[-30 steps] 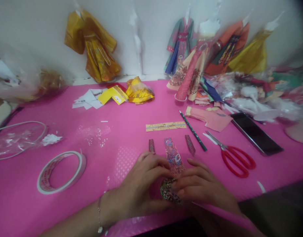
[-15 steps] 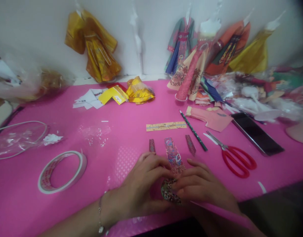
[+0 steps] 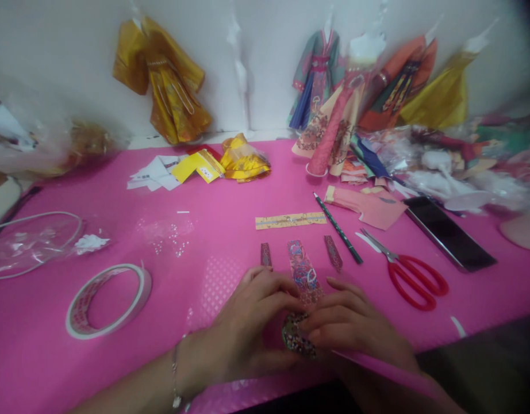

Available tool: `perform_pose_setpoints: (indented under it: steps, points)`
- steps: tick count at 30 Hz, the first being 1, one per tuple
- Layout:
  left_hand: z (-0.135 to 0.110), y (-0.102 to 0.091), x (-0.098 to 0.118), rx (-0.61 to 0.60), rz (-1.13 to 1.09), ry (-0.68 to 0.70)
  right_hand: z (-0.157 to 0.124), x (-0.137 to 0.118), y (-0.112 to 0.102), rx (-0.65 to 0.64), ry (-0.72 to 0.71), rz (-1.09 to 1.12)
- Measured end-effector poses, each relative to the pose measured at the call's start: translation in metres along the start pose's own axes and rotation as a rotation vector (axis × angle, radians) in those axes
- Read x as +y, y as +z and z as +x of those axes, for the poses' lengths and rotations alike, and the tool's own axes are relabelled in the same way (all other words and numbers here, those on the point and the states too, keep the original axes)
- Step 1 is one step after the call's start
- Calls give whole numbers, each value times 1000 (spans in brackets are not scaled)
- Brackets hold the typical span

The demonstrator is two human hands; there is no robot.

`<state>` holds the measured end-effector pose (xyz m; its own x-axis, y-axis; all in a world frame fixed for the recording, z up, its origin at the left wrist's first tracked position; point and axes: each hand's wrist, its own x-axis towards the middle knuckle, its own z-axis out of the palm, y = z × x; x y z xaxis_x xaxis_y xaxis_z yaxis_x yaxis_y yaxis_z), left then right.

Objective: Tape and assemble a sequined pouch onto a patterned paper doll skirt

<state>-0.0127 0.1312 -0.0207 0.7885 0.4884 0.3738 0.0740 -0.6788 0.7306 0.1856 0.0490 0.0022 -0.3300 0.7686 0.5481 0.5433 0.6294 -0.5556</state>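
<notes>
Holding spot: a dark speckled piece (image 3: 293, 336), low in the view, between the left hand (image 3: 256, 322) and the right hand (image 3: 357, 322), above the pink table cover (image 3: 174, 310);
Left hand: thumb and forefinger spread apart, curving around the speckled piece; whether they pinch it, I cannot tell;
Right hand: fingers lying close together over the piece's right side; the thumb is hidden, so I cannot tell how firmly it grips;
Left wrist: a thin bracelet (image 3: 175, 374) with a small charm;
Beyond the fingertips: a patterned strip (image 3: 303, 267), its near end just beside both hands; one dark red tab (image 3: 265, 255) to its left, another tab (image 3: 333, 253) to its right;
Farther out: a beige strip (image 3: 290, 221) lying crosswise; a dark pencil (image 3: 337, 227) slanting just right of it;
Right side: red-handled scissors (image 3: 394, 266), a pink cutout (image 3: 372, 208) and a black phone (image 3: 450, 233);
Left side: a tape roll (image 3: 77, 316) lying flat; tiny shiny bits (image 3: 174, 246) scattered near it;
Wall: a golden robe (image 3: 168, 86), upright at the back left.
</notes>
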Motion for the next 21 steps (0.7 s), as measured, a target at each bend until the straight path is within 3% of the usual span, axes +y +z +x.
perform_pose_setpoints:
  steps: [12, 18, 21]
  points:
    - [-1, -2, -3, 0, 19, 9, -10, 2, -1, 105, 134, 184]
    - [0, -8, -10, 1, 61, -59, -14, 6, -6, 343, 244, 317]
    - [-1, -12, -14, 75, 106, -116, -13, 12, -8, 461, 292, 343]
